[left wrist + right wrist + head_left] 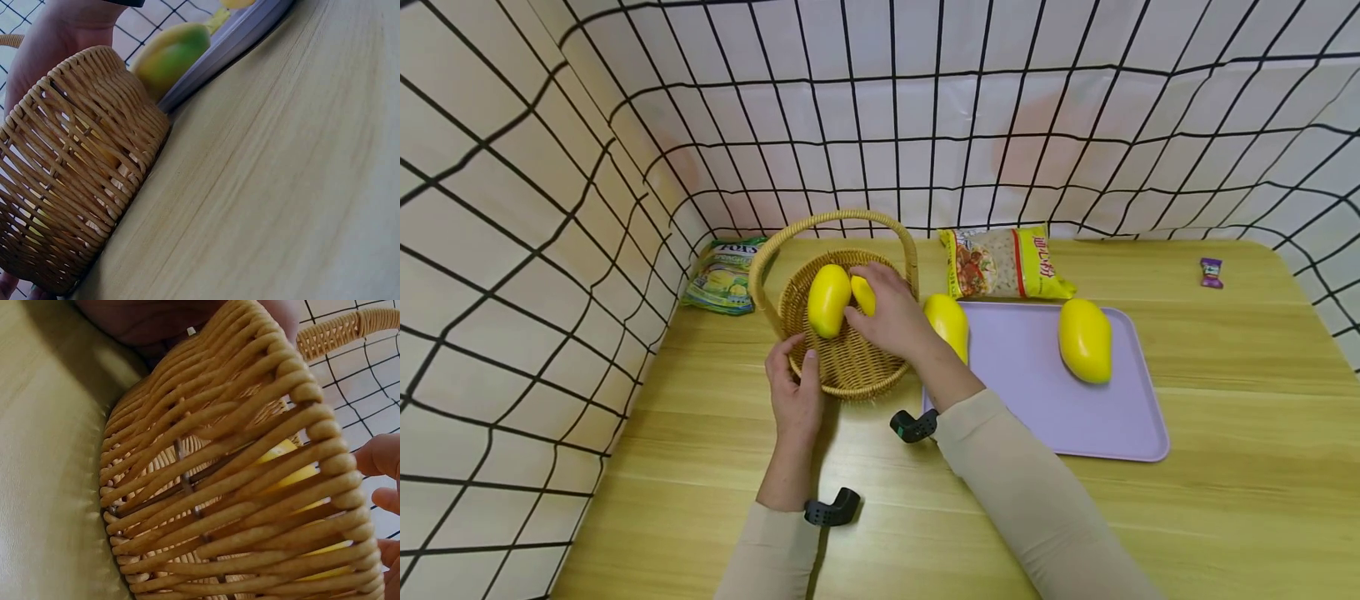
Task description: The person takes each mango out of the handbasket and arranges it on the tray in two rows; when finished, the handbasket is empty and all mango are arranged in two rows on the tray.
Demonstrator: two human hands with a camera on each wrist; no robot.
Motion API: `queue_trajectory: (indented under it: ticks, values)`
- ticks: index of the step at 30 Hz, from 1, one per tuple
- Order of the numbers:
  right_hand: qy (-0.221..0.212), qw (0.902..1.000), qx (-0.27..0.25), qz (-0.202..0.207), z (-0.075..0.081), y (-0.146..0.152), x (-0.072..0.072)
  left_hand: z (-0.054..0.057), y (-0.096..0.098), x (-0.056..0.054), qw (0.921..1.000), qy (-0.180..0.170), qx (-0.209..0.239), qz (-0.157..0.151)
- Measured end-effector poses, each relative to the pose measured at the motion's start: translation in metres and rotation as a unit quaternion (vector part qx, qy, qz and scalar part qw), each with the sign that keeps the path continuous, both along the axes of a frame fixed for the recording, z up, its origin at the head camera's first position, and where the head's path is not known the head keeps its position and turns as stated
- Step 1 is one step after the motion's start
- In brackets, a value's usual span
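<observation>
1. A wooden surface [1247, 500] stretches beneath both sets of fingers.

2. A lilac tray [1022, 358] lies right of the right fingers. The near mango [947, 323], yellow and smooth, is at its left end; the far mango [1086, 342] is toward the opposite end. The right wrist passes close by the near mango, so a careless withdrawal could knock it rolling.

3. A wicker basket [850, 392] stands between the left fingers and the tray, its tall handle [840, 215] arching beyond the right fingers. If the left hold slackened during a push, it could skid or tip.

4. The right hand [891, 312] reaches inside, fingers parted and arched over the half-hidden mango [863, 297]; whether they grip it cannot be told.

5. The left hand [796, 400] holds the basket's near-left side between fingers and thumb.

6. Beyond and right of the right fingers is a yellow-ended food bag [1000, 262]; beyond and left of the left fingers, a green packet [724, 279].

7. Just left of the right fingers, the uncovered mango [829, 302] rests in the basket. A slippery drop could bump the two fruits and bruise them.

8. Far right of all fingers: a small purple-wrapped sweet [1211, 273].
</observation>
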State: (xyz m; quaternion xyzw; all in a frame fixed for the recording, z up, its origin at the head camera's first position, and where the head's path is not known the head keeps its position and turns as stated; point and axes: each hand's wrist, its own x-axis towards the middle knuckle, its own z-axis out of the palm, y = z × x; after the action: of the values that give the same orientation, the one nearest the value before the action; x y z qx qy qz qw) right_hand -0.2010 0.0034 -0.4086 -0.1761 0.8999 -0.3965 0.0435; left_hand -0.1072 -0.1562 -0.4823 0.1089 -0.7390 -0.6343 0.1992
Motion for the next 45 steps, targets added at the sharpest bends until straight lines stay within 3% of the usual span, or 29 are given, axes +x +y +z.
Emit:
queue_trajectory:
  ticks: [10, 21, 30, 45]
  values:
    - [-0.014, 0.9997, -0.02, 0.003, 0.003, -0.001, 0.004, 0.0, -0.001, -0.001, 1.0, 0.0, 0.0, 0.009]
    - [-0.036, 0.9989, 0.027, 0.011, -0.002, -0.006, 0.0, -0.001, -0.001, -0.002, 0.9999, 0.01, 0.0, 0.007]
    - [-0.045, 0.9983, 0.034, 0.013, -0.01, -0.012, -0.003, 0.0, 0.0, 0.0, 0.9993, 0.002, -0.035, 0.013]
    - [-0.048, 0.9977, 0.046, 0.014, -0.014, -0.015, -0.005, 0.001, 0.0, 0.0, 0.9997, -0.005, -0.024, 0.007]
